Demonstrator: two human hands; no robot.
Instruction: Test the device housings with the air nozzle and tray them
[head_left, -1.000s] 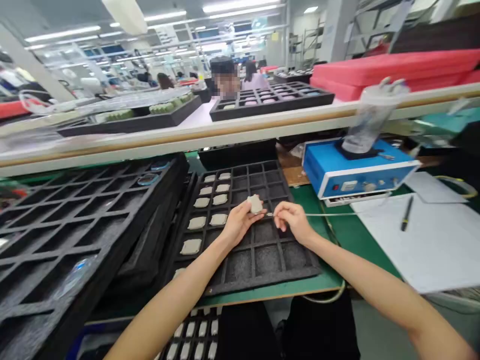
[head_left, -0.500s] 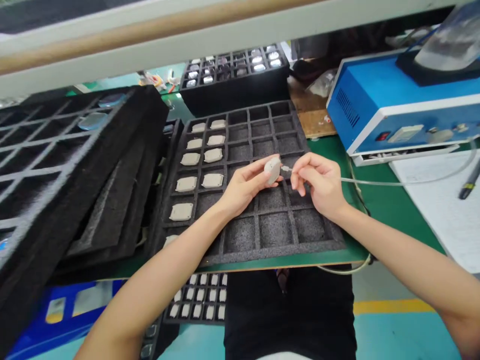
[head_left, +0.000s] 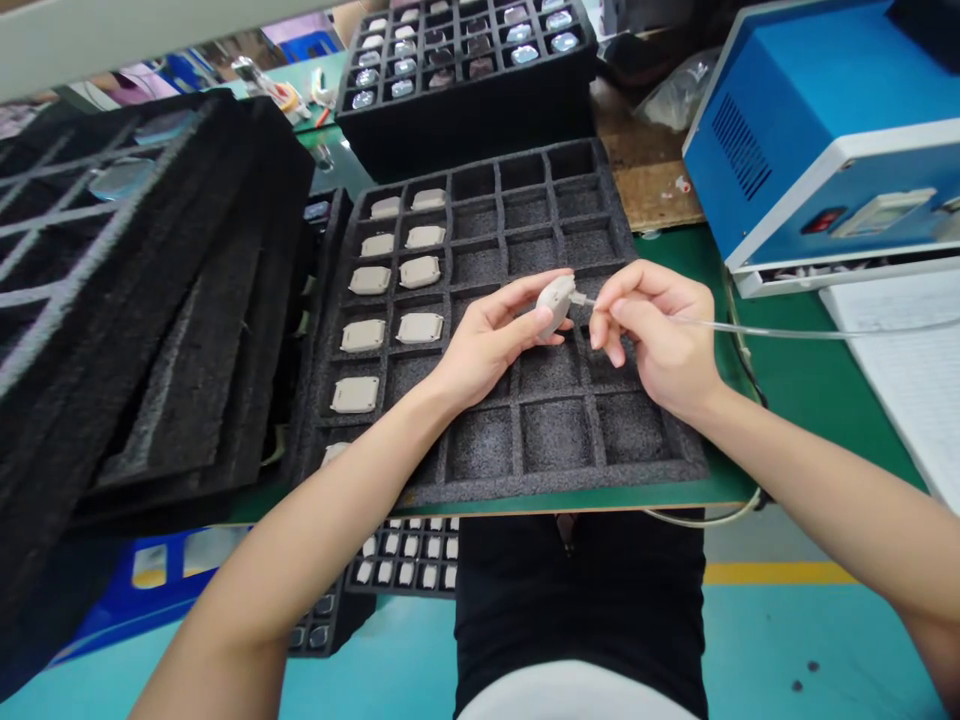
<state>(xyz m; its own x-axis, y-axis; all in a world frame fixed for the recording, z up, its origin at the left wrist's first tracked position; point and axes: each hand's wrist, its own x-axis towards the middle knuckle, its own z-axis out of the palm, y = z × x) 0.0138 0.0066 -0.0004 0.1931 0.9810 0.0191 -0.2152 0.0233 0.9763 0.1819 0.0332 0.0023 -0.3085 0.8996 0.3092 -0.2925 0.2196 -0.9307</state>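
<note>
The left hand [head_left: 491,345] is closed round a small beige plastic-looking piece [head_left: 554,303], with the thumb on the near side. The piece is held up above the tray, tilted, with one edge facing the right hand. The right hand [head_left: 664,325] pinches a thin clear bendy tube [head_left: 795,331] between thumb and fingers, close to its pale little tip [head_left: 579,298]. The tip is right at the piece's edge; it is too small to tell if it is pushed in or only touching. So the step in hand looks like putting the tip to the piece. The next move seems to call for a steady left hand and a soft, straight push from the right, so the tip does not slip.

Under both hands is a dark grey foam tray [head_left: 525,485] with square cups. To the left of the left hand, more beige pieces [head_left: 418,328] lie flat in two lines of cups. To the right of the right hand, the tube runs over the green bench [head_left: 817,390] and white paper [head_left: 892,365]. Past the right hand sits a blue box [head_left: 784,110] with a red switch [head_left: 823,221]. Well left of the left hand leans a stack of black foam trays [head_left: 217,300].
</note>
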